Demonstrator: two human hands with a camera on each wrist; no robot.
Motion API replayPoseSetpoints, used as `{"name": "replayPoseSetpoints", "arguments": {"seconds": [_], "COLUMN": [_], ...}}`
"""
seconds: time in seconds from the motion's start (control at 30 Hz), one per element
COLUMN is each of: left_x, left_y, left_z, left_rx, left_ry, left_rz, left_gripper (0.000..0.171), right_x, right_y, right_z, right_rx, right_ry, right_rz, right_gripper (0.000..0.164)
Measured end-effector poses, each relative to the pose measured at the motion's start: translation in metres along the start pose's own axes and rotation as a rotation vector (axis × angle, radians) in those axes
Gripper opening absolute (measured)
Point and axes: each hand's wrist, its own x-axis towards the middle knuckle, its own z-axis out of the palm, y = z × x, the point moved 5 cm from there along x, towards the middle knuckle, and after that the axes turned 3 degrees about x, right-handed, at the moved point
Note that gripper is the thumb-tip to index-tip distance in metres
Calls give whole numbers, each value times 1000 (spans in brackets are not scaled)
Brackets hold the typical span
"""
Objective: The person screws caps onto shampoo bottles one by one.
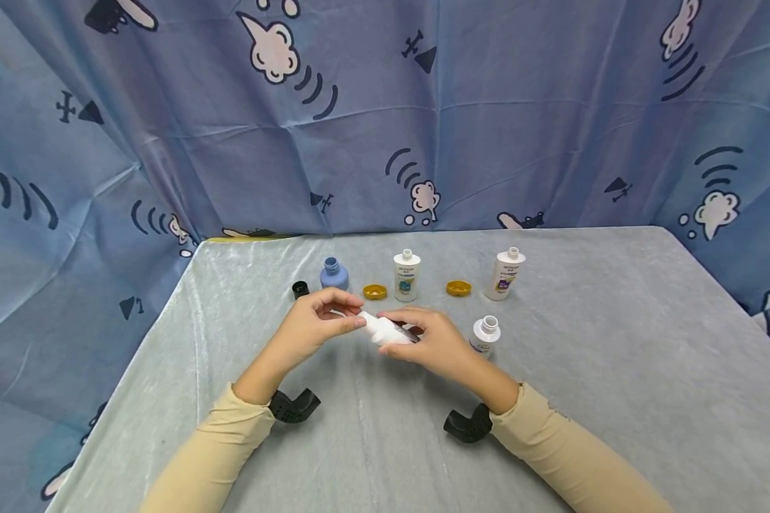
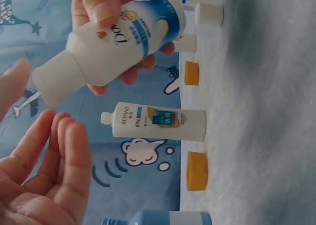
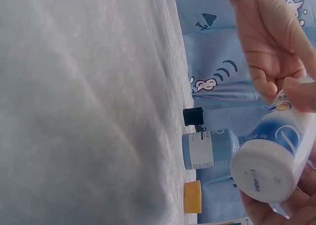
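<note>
My right hand (image 1: 433, 338) grips a white Dove bottle (image 2: 131, 37) with a blue label band, fingers and thumb wrapped round its body. The bottle is tilted above the table, its white screw cap (image 2: 59, 78) pointing toward my left hand and its base (image 3: 264, 171) facing the right wrist camera. My left hand (image 1: 314, 324) is at the cap end. Its thumb and fairly straight fingers lie on either side of the cap, with a gap showing in the left wrist view.
Behind the hands stand a blue capless bottle (image 1: 334, 276), two white capless bottles (image 1: 406, 276), (image 1: 505, 274), two yellow caps (image 1: 375, 291), (image 1: 458, 288) and a black cap (image 1: 300, 288). Another capless white bottle (image 1: 485, 335) stands beside my right hand. A patterned curtain (image 1: 385, 121) hangs behind the table.
</note>
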Motion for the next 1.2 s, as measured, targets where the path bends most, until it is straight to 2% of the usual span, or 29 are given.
{"name": "replayPoseSetpoints", "arguments": {"seconds": [0.17,0.3,0.6,0.7,0.83,0.93,1.07,1.2], "left_x": [-1,-1,-2,-2,-1,-1,-2,-2], "left_y": [-1,0,6,5,2,0,0,2], "left_z": [2,3,5,5,5,5,6,7], "left_rx": [-36,-60,-96,-84,-10,31,21,-12], "left_ry": [0,-22,-74,-59,18,47,36,9], "left_rz": [-29,-11,112,89,-12,-55,-47,14], "left_gripper": [27,30,29,33,34,31,31,31], "right_x": [1,0,1,1,1,1,1,1], "right_y": [2,3,5,5,5,6,6,6], "right_z": [0,0,-1,0,0,1,1,1], "right_rx": [1,2,10,15,18,15,15,16], "right_ry": [3,6,14,10,10,12,15,16], "right_rz": [9,8,10,15,14,13,10,9], "right_gripper": [45,45,45,45,45,44,44,44]}}
